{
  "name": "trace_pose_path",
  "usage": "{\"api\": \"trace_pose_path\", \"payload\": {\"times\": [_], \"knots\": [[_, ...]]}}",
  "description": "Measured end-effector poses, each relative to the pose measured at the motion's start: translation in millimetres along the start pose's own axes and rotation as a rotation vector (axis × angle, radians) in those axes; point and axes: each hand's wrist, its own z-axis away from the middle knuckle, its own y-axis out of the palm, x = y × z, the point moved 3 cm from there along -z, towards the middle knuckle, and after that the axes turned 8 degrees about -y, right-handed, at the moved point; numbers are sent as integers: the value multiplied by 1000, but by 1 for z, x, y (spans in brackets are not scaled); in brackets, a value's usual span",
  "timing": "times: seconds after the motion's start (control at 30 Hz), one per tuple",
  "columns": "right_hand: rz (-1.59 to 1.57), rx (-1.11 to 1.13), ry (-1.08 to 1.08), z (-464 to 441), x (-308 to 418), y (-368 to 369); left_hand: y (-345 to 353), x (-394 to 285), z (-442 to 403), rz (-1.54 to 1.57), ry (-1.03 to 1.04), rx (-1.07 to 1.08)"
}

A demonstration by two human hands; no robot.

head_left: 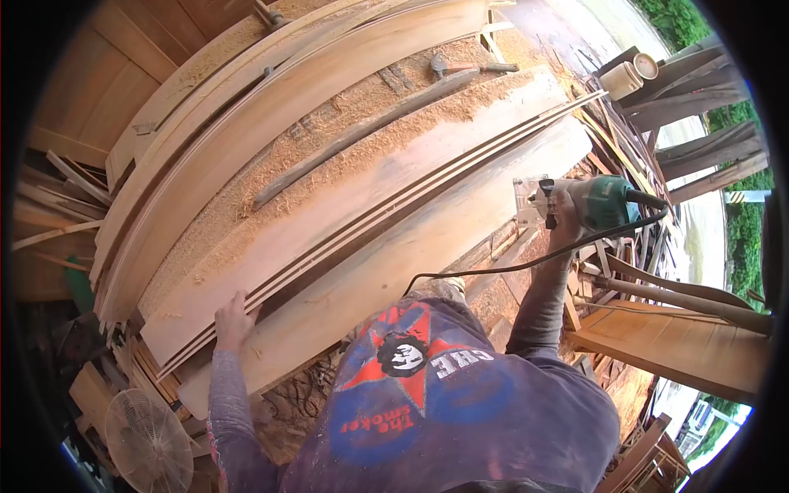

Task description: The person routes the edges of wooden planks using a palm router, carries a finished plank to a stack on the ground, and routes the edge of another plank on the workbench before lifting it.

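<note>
My right hand (562,204) is wrapped around a green trim router (606,202) with a clear base, held on its side near the right end of a wide board (526,201). Its black cord (526,267) loops back past my shirt. My left hand (235,322) grips a pair of long thin wooden strips (386,209) near their lower left end. The strips run diagonally, side by side, between the near board and another pale board (329,226). The fingertips of my left hand are partly hidden by the strips.
Sawdust and shavings cover the bench, where a hammer (472,66) and a rough stick (362,140) lie. Long planks (288,99) stand beyond. Scrap wood piles up at right, near a bucket (622,80). A round fan (148,440) stands lower left.
</note>
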Motion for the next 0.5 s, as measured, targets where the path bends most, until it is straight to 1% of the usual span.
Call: {"api": "trace_pose_path", "payload": {"times": [0.03, 0.07, 0.17, 0.23, 0.3, 0.37, 0.4, 0.43, 0.5], "knots": [[27, 2, -12, 5, 13, 20, 2, 0, 1, -10, 4, -53], [48, 14, -130, 8, 22, 37, 9, 8, 1, -34, 61, -149], [127, 95, -195, 16, 45, 76, 8, 9, 2, -15, 49, -132], [164, 119, -218, 13, 33, 83, 9, 16, 7, -17, 26, -141], [203, 141, -241, 12, 31, 89, 10, 31, 14, -18, 5, -147], [179, 164, -230, 6, 35, 90, 12, 58, 26, -27, -78, -163], [270, 204, -348, 4, 33, 88, 9, 67, 29, -32, -131, -130], [358, 232, -470, 2, 30, 86, 9, 73, 26, -30, -131, -132], [232, 181, -271, 6, 32, 81, 7, 78, 30, -59, -169, -110]]}}
